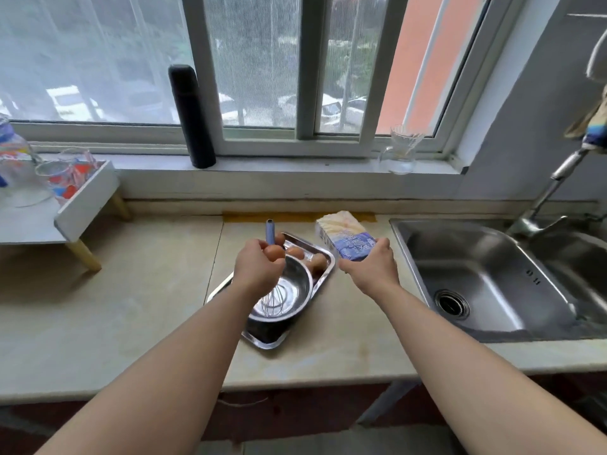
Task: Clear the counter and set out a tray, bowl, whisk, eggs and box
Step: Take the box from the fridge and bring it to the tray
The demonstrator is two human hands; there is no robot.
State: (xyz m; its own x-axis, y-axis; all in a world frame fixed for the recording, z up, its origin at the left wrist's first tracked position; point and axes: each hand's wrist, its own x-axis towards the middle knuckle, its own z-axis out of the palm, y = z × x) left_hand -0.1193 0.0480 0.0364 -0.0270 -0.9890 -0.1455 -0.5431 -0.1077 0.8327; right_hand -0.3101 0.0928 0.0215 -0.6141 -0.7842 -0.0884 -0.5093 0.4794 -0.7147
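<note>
Nearest me, the steel tray (262, 343) lies slantwise on the counter (131, 290), with the bowl (292, 290) sitting in it and 2 eggs (307, 257) loose at the tray's 1 o'clock end. The left hand (258, 270) is clenched round the whisk (271, 302) handle and 1 egg (274, 252) together, wires down in the bowl, while the right hand (369, 269) grips the near end of the box (345, 236), just beside the tray at its 2 o'clock. Farther off, the sink (492, 277) lies at 3 o'clock and a black flask (192, 116) stands on the sill at 12.
</note>
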